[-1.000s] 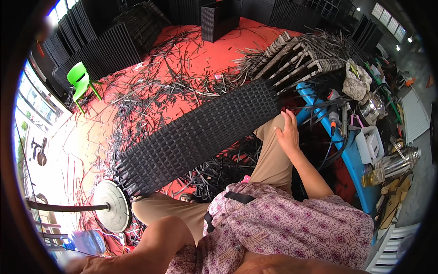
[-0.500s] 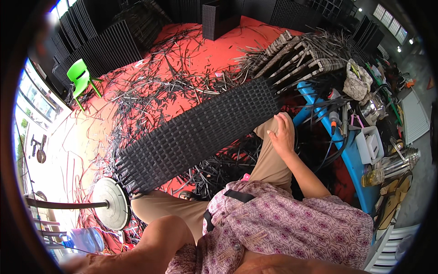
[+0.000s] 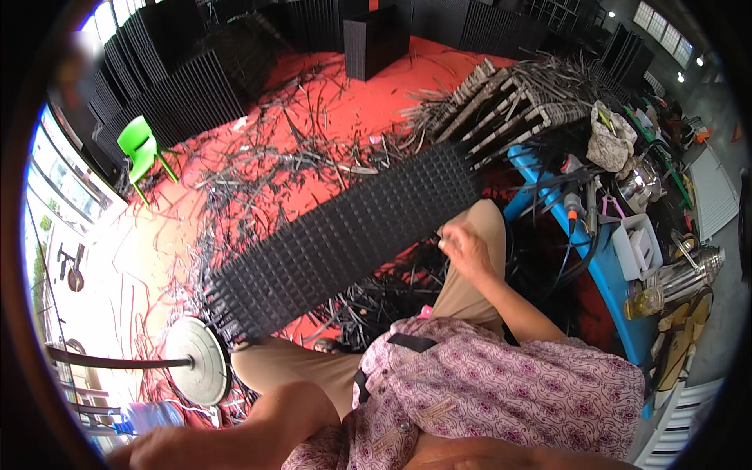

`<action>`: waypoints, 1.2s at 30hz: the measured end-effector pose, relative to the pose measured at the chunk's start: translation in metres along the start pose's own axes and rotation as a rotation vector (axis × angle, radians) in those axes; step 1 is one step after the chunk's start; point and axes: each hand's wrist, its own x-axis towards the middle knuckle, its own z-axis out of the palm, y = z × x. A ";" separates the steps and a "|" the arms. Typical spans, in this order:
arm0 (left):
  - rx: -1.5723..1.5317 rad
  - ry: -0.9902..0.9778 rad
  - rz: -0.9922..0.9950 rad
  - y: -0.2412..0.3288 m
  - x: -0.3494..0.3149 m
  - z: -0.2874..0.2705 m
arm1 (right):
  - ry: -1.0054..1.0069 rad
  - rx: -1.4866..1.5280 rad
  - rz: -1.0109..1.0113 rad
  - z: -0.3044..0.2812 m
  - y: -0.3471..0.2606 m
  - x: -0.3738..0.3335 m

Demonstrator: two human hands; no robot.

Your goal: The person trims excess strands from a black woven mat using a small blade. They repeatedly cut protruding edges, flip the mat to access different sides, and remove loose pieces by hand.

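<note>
A long black woven panel (image 3: 345,235) slants across my lap and knees, its loose strip ends fanning out at the lower left. Over my right thigh, close to the panel's near edge, is my right hand (image 3: 468,252). Its fingers are loosely bent and somewhat apart, and I make out nothing held. My left hand (image 3: 145,450) reaches out to the lower left, dark and cut by the picture's rim, so its fingers cannot be read. Near the panel's left end stands a round grey disc (image 3: 192,360) with a dark bar running left from it.
Black strip scraps (image 3: 290,160) litter the red floor (image 3: 376,90). A green chair (image 3: 139,153) stands at left. On the right, a blue bench (image 3: 603,270) carries a power tool (image 3: 573,207) and a white bin (image 3: 636,247); a steel flask (image 3: 689,274) is beside it. Woven frames (image 3: 517,102) stand behind.
My right hand has come off my knee and moved left and down toward the panel's near edge, its fingers bending. The view has tilted slightly; the panel stays across my lap.
</note>
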 end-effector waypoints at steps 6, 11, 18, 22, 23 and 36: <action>1.149 0.427 -0.671 -0.063 -0.067 -0.101 | -0.909 0.701 -0.372 -0.028 -0.108 -0.012; 0.626 0.546 -1.455 -0.111 -0.198 -0.150 | -1.272 1.054 -0.814 -0.027 -0.204 -0.010; 0.145 0.456 -1.731 -0.149 -0.237 -0.099 | -1.324 1.212 -0.853 0.000 -0.244 -0.046; 0.136 0.351 -1.744 -0.149 -0.246 -0.096 | -1.416 1.260 -0.786 0.013 -0.230 -0.056; 0.177 0.313 -1.728 -0.151 -0.247 -0.095 | -1.382 1.257 -0.821 0.013 -0.229 -0.056; 0.116 0.420 -1.722 -0.153 -0.250 -0.099 | -1.222 1.270 -0.973 0.006 -0.209 -0.053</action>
